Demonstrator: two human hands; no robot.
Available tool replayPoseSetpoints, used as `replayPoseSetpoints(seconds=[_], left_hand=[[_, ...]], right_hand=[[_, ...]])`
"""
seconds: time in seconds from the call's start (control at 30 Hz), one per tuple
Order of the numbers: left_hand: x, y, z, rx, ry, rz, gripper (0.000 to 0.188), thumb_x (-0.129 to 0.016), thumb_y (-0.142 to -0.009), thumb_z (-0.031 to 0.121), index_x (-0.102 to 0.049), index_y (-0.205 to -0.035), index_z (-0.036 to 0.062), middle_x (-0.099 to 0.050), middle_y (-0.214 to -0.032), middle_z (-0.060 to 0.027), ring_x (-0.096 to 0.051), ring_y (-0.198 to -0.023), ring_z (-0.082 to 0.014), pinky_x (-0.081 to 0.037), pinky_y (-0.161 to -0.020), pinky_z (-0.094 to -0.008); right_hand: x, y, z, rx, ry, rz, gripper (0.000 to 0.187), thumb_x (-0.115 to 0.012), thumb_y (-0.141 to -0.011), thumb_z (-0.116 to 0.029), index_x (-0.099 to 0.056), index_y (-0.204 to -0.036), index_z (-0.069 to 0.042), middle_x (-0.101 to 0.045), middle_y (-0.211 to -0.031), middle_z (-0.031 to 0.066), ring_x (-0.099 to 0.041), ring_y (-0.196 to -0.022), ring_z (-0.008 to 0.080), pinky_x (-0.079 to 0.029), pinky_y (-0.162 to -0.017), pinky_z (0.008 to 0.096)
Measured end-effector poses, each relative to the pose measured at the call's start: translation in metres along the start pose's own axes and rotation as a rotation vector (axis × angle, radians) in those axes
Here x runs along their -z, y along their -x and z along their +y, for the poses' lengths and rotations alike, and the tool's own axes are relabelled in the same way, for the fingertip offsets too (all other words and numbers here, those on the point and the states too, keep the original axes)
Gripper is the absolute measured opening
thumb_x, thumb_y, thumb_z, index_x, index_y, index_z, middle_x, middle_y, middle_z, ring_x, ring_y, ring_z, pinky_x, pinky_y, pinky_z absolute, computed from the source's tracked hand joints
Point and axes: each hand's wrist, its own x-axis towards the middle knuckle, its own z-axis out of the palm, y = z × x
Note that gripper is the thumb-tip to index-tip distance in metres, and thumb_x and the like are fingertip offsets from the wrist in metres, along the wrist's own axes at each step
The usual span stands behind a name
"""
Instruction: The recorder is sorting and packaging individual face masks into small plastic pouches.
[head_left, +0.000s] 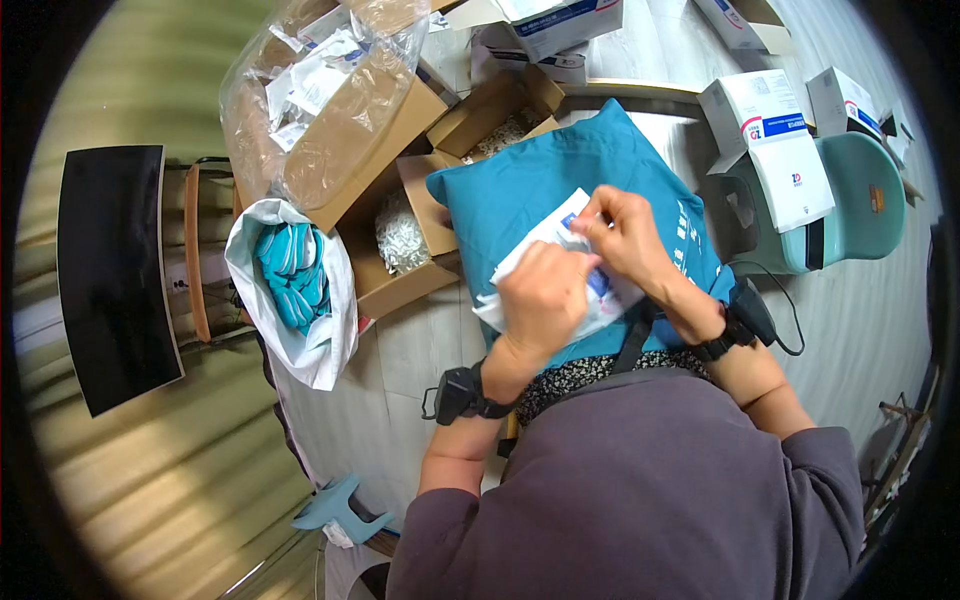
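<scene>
A teal cloth bag with white lettering lies across my lap. On top of it are white paper-like packets with blue print, overlapping each other. My left hand is closed, its thumb and fingers pinching the packet from the near left side. My right hand is also closed, pinching the packet's upper right part just beside the left hand. Its thumb and forefinger press together there. My fingers cover much of the packet, so whether it is torn cannot be seen.
To my left stands a white sack of teal pieces, near a carton holding white shredded filler. Behind it, a plastic-lined box contains packets. White printed boxes sit on the right, by a pale green chair. A black screen stands far left.
</scene>
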Motion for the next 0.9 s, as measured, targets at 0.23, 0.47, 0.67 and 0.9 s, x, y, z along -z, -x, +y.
replayPoseSetpoints(seconds=[0.23,0.47,0.67,0.9], left_hand=[[0.045,-0.016,0.052,-0.081,0.436,-0.074,0.014,-0.078,-0.071,0.003,-0.068,-0.08,0.0043,-0.053,-0.063,-0.0065,-0.052,-0.056,-0.0223,-0.041,-0.052,-0.0329],[0.0,-0.021,-0.031,0.437,0.029,-0.255,0.016,-0.066,-0.084,0.014,-0.068,-0.096,0.0041,-0.066,-0.09,-0.0141,-0.062,-0.083,-0.0361,-0.05,-0.073,-0.0443],[-0.041,0.0,-0.072,0.5,-0.087,-0.224,0.02,-0.07,-0.081,0.018,-0.07,-0.097,0.0045,-0.066,-0.097,-0.0134,-0.062,-0.095,-0.0331,-0.05,-0.082,-0.042],[-0.026,0.004,-0.05,0.395,0.004,-0.139,0.016,-0.077,-0.078,0.014,-0.074,-0.091,0.006,-0.069,-0.095,-0.0084,-0.062,-0.09,-0.0284,-0.051,-0.079,-0.0378]], right_hand=[[0.021,0.002,0.046,-0.058,0.305,0.181,0.015,-0.073,-0.079,-0.008,-0.06,-0.076,0.0,-0.065,-0.072,0.0183,-0.065,-0.067,0.034,-0.049,-0.061,0.0422],[0.026,0.002,0.035,0.099,0.134,0.144,0.015,-0.069,-0.086,-0.013,-0.06,-0.084,-0.001,-0.062,-0.073,0.0128,-0.061,-0.062,0.0222,-0.047,-0.059,0.0339],[0.017,0.005,0.03,0.007,-0.017,0.111,0.015,-0.067,-0.092,-0.015,-0.06,-0.089,-0.002,-0.06,-0.074,0.0002,-0.052,-0.067,0.006,-0.043,-0.058,0.0241],[0.017,0.006,0.032,-0.001,-0.154,0.12,0.01,-0.067,-0.088,-0.009,-0.065,-0.091,0.001,-0.068,-0.078,0.0057,-0.063,-0.073,0.0115,-0.051,-0.068,0.0267]])
